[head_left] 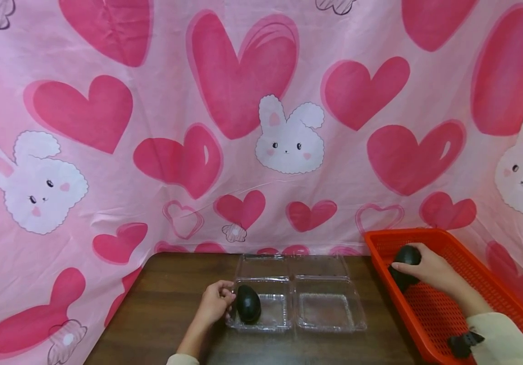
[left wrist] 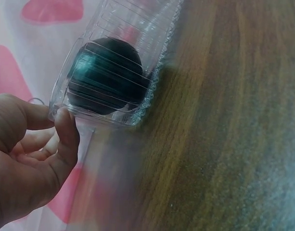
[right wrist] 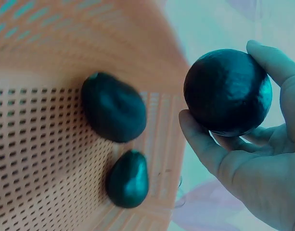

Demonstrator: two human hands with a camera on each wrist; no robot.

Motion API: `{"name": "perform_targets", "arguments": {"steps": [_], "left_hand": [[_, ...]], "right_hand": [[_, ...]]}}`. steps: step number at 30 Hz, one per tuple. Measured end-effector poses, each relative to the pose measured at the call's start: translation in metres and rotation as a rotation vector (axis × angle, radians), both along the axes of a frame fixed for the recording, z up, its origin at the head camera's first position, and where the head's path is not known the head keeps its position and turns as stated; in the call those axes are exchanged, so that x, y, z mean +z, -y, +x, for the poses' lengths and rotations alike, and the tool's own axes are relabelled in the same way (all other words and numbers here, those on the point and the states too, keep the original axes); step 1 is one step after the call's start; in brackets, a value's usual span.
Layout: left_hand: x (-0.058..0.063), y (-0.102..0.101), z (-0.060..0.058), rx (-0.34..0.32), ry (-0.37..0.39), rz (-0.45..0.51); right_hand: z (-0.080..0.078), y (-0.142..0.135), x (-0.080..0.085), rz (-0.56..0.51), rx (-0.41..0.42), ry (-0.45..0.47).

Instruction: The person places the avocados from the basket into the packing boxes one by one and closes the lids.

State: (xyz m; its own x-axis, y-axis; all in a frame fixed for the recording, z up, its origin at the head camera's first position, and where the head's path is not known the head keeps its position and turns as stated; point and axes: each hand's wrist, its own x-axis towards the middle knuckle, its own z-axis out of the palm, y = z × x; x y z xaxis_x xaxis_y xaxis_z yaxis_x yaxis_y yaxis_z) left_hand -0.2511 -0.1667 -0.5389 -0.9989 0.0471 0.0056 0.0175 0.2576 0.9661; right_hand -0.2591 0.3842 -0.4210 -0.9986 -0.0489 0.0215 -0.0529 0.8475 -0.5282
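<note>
My left hand [head_left: 216,303] pinches the left rim of a clear plastic clamshell box [head_left: 274,310] between thumb and fingertips. Inside that box, against its left wall, lies a dark avocado [head_left: 248,304]; the left wrist view shows the same avocado [left wrist: 106,76] through the ridged side. Over the left part of the red basket, my right hand [head_left: 432,268] grips another dark avocado [head_left: 408,255], fingers and thumb around its sides. In the right wrist view this avocado [right wrist: 227,92] is held above two more, a larger avocado [right wrist: 113,108] and a smaller avocado [right wrist: 128,179], in the basket.
A second clear box [head_left: 327,309] stands to the right of the first, both lids folded back toward the curtain. The perforated red basket [head_left: 444,309] sits at the table's right side. A pink heart-and-rabbit curtain [head_left: 238,167] rises behind the wooden table [head_left: 165,299].
</note>
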Motion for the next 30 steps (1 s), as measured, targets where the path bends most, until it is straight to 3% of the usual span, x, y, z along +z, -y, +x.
{"name": "perform_targets", "arguments": {"steps": [12, 30], "left_hand": [[0.001, -0.002, 0.000, -0.007, -0.001, -0.016], [0.001, 0.001, 0.002, -0.004, -0.009, -0.017]], "right_hand": [[0.004, 0.046, 0.008, -0.033, 0.053, -0.020], [-0.005, 0.136, -0.006, -0.207, 0.147, -0.041]]}}
